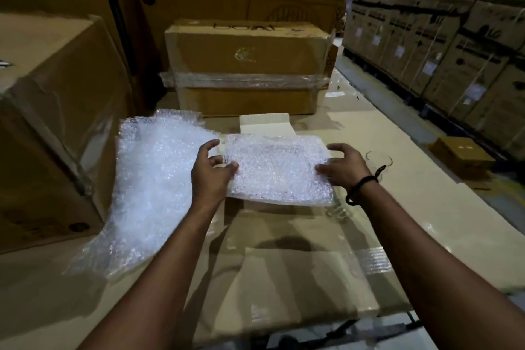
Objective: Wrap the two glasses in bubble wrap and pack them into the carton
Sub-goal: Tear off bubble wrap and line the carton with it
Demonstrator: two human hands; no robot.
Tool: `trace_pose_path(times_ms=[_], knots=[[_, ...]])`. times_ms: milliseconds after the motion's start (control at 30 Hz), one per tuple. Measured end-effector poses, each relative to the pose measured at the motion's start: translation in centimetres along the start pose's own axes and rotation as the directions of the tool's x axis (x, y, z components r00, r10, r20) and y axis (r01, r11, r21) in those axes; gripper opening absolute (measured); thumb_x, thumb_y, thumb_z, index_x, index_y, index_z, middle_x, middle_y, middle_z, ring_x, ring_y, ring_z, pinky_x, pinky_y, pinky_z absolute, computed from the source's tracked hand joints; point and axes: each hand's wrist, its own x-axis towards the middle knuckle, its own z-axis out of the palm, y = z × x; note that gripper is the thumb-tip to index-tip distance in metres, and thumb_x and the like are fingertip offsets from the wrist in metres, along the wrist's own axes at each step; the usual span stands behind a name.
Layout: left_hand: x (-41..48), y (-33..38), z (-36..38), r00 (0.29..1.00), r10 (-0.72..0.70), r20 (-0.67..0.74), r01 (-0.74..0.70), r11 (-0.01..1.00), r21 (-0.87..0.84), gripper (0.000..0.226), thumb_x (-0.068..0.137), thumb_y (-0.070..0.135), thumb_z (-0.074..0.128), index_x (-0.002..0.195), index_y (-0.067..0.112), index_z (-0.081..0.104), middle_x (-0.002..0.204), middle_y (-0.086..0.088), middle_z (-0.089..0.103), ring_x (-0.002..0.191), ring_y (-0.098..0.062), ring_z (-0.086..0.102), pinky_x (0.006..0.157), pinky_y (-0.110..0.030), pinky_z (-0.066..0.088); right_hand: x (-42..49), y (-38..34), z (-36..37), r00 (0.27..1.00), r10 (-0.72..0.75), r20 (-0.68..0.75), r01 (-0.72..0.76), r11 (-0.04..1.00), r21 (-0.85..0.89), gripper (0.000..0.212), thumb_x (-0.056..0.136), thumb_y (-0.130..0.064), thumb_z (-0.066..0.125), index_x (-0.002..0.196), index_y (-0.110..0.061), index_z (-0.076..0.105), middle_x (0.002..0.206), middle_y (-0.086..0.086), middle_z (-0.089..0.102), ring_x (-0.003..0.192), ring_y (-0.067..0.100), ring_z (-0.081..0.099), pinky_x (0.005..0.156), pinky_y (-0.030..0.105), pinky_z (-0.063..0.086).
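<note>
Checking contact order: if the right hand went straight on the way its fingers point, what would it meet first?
The bubble wrap sheet. The fingertips of the right hand look to be at its right edge, though depth is unclear.

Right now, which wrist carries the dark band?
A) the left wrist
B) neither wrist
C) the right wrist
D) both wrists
C: the dark band circles the wrist behind the right hand, while the wrist behind the left hand is bare.
</note>
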Motion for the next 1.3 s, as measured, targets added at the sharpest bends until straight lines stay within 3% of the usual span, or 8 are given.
trace_pose_path(times_ms=[67,167,367,633,733,1000,1167,1300], knots=[[0.9,-0.1,0.6,0.997,0.071,0.002,-0.071,0.991,0.113,0.054,0.084,0.012,0.075,0.130,0.029,0.052,0.103,-0.005,0.063,0.091,-0.017,0.064,0.079,-0.031,0.055,1.9,0.2,0.7,0.991,-0.121,-0.062,0.105,0.972,-0.210,0.064,0.073,0.002,0.076,0.126,-0.019,0.049,0.087,0.008,0.057,0.075,0.029,0.062,0.069,0.042,0.057],[2.4,-0.3,1.7,0.984,0.170,0.054,-0.178,0.921,0.346,0.043,0.088,0.016,0.070,0.126,0.031,0.058,0.102,-0.002,0.068,0.087,-0.017,0.065,0.076,-0.029,0.054,4.5,-0.3,1.6,0.955,-0.289,-0.066,0.227,0.857,-0.463,0.054,0.076,-0.003,0.071,0.124,-0.024,0.056,0.095,0.005,0.061,0.083,0.023,0.059,0.076,0.026,0.049],[5.1,-0.8,3.6,0.933,0.244,0.264,-0.355,0.512,0.782,0.029,0.090,0.024,0.066,0.118,0.026,0.069,0.110,-0.002,0.072,0.106,-0.024,0.055,0.089,-0.035,0.035,9.1,-0.5,3.2,0.961,-0.264,0.079,0.238,0.650,-0.722,0.035,0.083,-0.006,0.063,0.116,-0.014,0.066,0.120,0.010,0.065,0.111,0.026,0.059,0.098,0.027,0.045],[7.0,-0.8,2.8,0.864,0.237,0.445,-0.504,0.411,0.760,0.048,0.082,0.054,0.067,0.125,0.035,0.061,0.145,0.000,0.043,0.134,-0.023,0.033,0.107,-0.044,0.019,9.1,-3.0,2.0,0.904,-0.150,0.400,0.412,0.058,-0.909,0.067,0.069,-0.055,0.075,0.130,-0.038,0.052,0.135,0.004,0.049,0.122,0.028,0.043,0.099,0.039,0.040],[7.5,-0.5,3.6,0.769,0.012,0.640,-0.611,0.312,0.728,0.062,0.079,0.063,0.064,0.135,0.040,0.050,0.155,0.004,0.033,0.144,-0.018,0.021,0.114,-0.049,0.005,9.5,-3.5,2.6,0.825,-0.058,0.563,0.557,-0.089,-0.826,0.087,0.063,-0.065,0.073,0.140,-0.040,0.039,0.152,0.001,0.030,0.137,0.027,0.027,0.111,0.043,0.027],[8.3,-1.4,7.5,0.646,-0.332,0.688,-0.745,-0.074,0.663,0.067,0.078,0.066,0.063,0.137,0.036,0.051,0.151,0.000,0.042,0.142,-0.024,0.028,0.114,-0.058,0.003,12.0,-0.4,5.6,0.772,0.198,0.604,0.634,-0.295,-0.715,0.109,0.056,-0.078,0.065,0.146,-0.031,0.025,0.156,0.002,0.022,0.141,0.027,0.021,0.115,0.046,0.017],[8.9,-1.2,7.8,0.658,-0.222,0.720,-0.733,0.030,0.680,0.048,0.083,0.055,0.065,0.125,0.032,0.062,0.135,0.004,0.059,0.130,-0.021,0.044,0.112,-0.053,0.010,12.5,0.3,5.8,0.781,0.165,0.603,0.623,-0.273,-0.733,0.091,0.071,-0.069,0.063,0.146,-0.032,0.027,0.153,0.001,0.028,0.141,0.025,0.024,0.116,0.046,0.010],[9.0,-1.2,8.0,0.677,-0.119,0.726,-0.732,-0.007,0.682,0.052,0.081,0.055,0.065,0.127,0.031,0.060,0.131,0.003,0.060,0.125,-0.022,0.048,0.107,-0.049,0.021,11.9,0.0,6.9,0.734,-0.034,0.678,0.655,-0.229,-0.720,0.075,0.074,-0.071,0.057,0.132,-0.026,0.046,0.136,0.002,0.050,0.125,0.024,0.047,0.105,0.043,0.032]])
